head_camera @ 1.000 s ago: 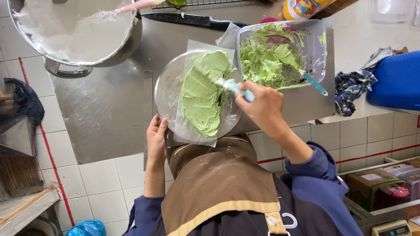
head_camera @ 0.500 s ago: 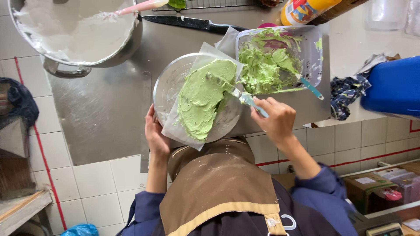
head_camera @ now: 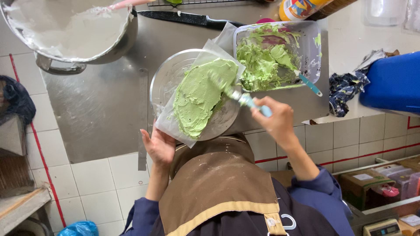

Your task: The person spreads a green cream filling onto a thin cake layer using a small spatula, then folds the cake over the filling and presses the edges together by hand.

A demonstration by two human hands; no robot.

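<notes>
A round metal turntable on the steel counter carries a sheet of parchment with a cake covered in pale green cream. My right hand grips a spatula with a light blue handle; its blade lies on the green cream near the cake's right side. My left hand is spread flat against the near edge of the turntable and the parchment corner. I wear a brown apron over dark blue sleeves.
A clear rectangular tub of green cream with a teal-handled tool stands right of the turntable. A big metal bowl of white cream is at the far left, a black-handled knife behind. A blue container and crumpled cloth lie right.
My right hand has drawn back toward me and to the right, dragging the spatula across the cream. The left hand has slid along the turntable's near edge.
</notes>
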